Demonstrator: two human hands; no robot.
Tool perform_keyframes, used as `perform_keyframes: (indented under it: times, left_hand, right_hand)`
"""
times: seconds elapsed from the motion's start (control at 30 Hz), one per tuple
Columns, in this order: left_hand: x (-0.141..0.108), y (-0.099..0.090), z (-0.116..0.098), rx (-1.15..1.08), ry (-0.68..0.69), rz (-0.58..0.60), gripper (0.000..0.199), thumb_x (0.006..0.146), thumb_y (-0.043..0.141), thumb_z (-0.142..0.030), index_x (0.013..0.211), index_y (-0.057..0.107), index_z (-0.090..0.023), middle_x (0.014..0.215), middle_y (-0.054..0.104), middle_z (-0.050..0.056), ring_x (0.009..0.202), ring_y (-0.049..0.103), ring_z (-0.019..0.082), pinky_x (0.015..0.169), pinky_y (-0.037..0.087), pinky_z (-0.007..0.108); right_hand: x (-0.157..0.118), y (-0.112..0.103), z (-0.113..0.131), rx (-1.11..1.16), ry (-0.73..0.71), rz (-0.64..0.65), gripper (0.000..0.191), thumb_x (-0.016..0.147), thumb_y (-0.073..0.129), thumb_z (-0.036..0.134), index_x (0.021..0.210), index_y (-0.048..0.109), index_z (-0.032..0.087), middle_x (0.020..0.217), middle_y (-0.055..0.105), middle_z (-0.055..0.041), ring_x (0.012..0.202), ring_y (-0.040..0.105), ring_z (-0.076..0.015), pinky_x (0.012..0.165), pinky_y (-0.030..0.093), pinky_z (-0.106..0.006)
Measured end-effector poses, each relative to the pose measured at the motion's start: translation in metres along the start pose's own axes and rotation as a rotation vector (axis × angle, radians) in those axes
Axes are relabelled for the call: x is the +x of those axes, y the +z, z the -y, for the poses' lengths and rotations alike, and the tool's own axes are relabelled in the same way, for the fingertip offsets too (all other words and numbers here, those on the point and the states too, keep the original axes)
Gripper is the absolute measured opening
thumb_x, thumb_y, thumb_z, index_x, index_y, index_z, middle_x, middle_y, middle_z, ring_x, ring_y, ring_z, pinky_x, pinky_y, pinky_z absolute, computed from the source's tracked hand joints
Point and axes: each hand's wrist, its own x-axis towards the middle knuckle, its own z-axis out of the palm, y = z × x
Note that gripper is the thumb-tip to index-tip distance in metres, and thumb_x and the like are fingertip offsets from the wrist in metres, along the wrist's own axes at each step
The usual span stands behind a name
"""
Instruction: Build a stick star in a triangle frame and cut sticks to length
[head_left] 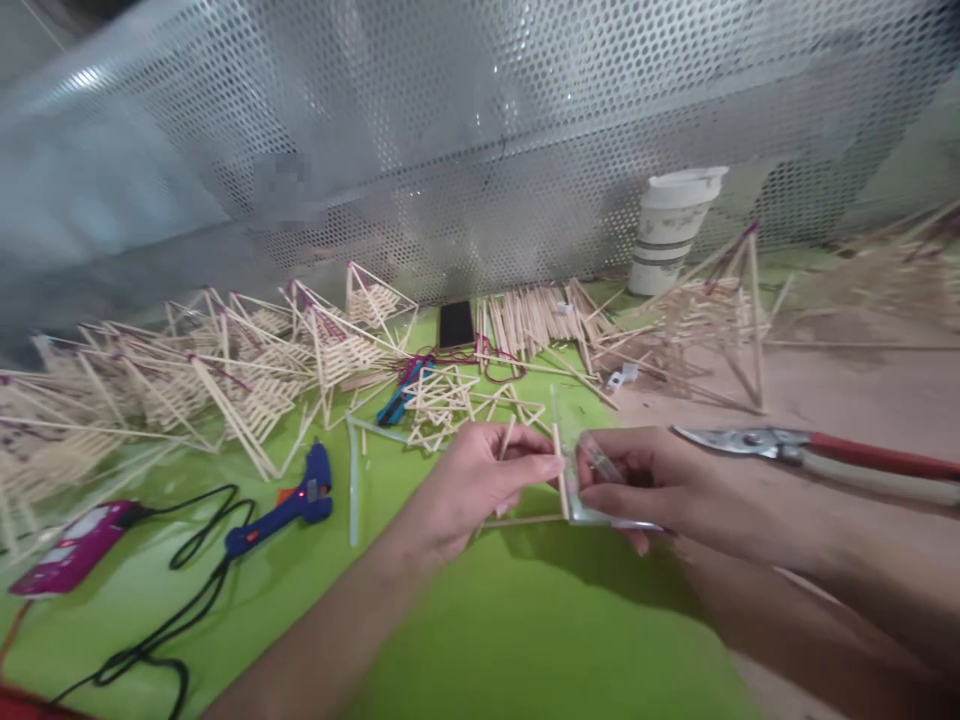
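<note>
My left hand (487, 480) pinches a small frame of thin wooden sticks (561, 470) near the middle of the view. One stick stands upright against a clear plastic set square or ruler (576, 490), and another runs level below the fingers. My right hand (645, 480) is closed on the clear plastic piece, just right of the sticks. Behind my left hand lie several small joined stick shapes (442, 395) and a blue cutter (403, 392).
A blue glue gun (285, 510) with a black cord and a magenta power strip (75, 550) lie left. Stick pyramids (247, 390) fill the back left. Loose sticks (525, 320), a phone (456, 324), a paper cup (671, 230) and pruning shears (795, 445) lie beyond or right.
</note>
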Motion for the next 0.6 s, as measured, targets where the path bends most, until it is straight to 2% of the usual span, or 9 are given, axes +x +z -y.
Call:
perform_keyframes:
  times: [0.2,0.27,0.37,0.47,0.6]
  left_hand:
    - [0.002,0.003,0.000,0.004,-0.049,-0.035,0.018,0.089,0.083,-0.031,0.095,0.077,-0.016,0.080,0.065,-0.003,0.056,0.041,0.005,0.050,0.029,0.021]
    - [0.004,0.005,0.002,-0.008,-0.032,0.003,0.016,0.088,0.081,-0.029,0.096,0.077,-0.015,0.076,0.065,-0.004,0.050,0.036,0.004,0.047,0.026,0.022]
    - [0.006,0.005,0.006,-0.018,0.029,-0.015,0.016,0.088,0.080,-0.030,0.097,0.076,-0.017,0.075,0.065,-0.005,0.050,0.035,0.004,0.046,0.024,0.022]
    - [0.005,0.002,0.007,0.034,0.029,-0.036,0.019,0.089,0.080,-0.035,0.098,0.076,-0.019,0.076,0.063,-0.005,0.053,0.038,0.006,0.049,0.027,0.022]
    - [0.003,-0.001,0.005,0.113,0.020,-0.035,0.026,0.088,0.084,-0.042,0.095,0.077,-0.018,0.077,0.061,-0.003,0.056,0.041,0.007,0.051,0.030,0.022]
  right_hand:
    - [-0.001,0.008,0.014,-0.013,0.081,-0.032,0.025,0.096,0.073,0.041,0.090,0.063,0.018,0.064,0.061,0.0030,0.053,0.058,-0.0107,0.049,0.042,-0.020]
    - [-0.001,0.009,0.018,-0.010,0.116,-0.060,0.023,0.096,0.072,0.038,0.089,0.062,0.018,0.063,0.059,0.0042,0.052,0.057,-0.0096,0.050,0.041,-0.019]
    - [-0.001,0.009,0.020,-0.012,0.106,-0.067,0.020,0.097,0.070,0.035,0.089,0.061,0.018,0.058,0.058,0.0057,0.047,0.051,-0.0073,0.047,0.036,-0.017]
    - [-0.002,0.006,0.017,0.023,0.074,-0.042,0.019,0.097,0.072,0.034,0.092,0.063,0.018,0.058,0.060,0.0060,0.048,0.053,-0.0076,0.047,0.038,-0.017]
    - [-0.004,0.001,0.013,0.025,0.001,0.006,0.026,0.101,0.072,0.043,0.100,0.067,0.017,0.063,0.065,0.0044,0.050,0.055,-0.0088,0.047,0.040,-0.019]
